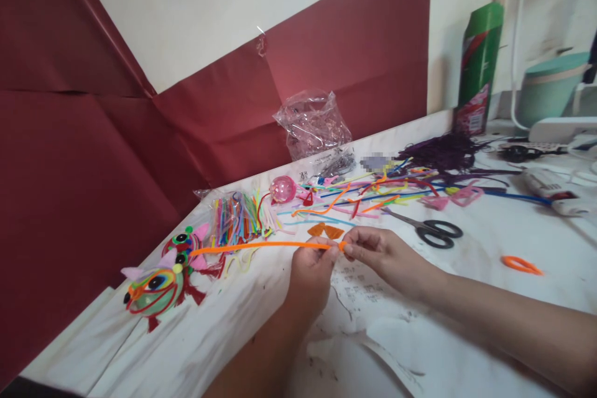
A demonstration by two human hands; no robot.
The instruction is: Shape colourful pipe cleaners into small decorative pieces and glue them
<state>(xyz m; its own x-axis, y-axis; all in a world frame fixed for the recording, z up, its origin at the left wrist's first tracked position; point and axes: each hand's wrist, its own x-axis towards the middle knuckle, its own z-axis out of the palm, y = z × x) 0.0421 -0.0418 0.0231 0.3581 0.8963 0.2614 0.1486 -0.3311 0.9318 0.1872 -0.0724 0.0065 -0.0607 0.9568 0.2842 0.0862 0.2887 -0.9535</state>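
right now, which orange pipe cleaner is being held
The long orange one, pinched by the left hand and the right hand; others, like the loop right of the scissors, lie untouched.

A pale, faintly marked wall [186, 12] rose behind the work area, its lower part covered by a creased, deep red sheet [84, 199] that spread across the whole left side. The sheet's upper edge ran at a slant, and its surface gave off a dull sheen. Below stood a white table [181, 329] with soft grey streaks and a seam near its left side. At the right, a white cord [520, 12] hung along the wall, and the light was soft and muted
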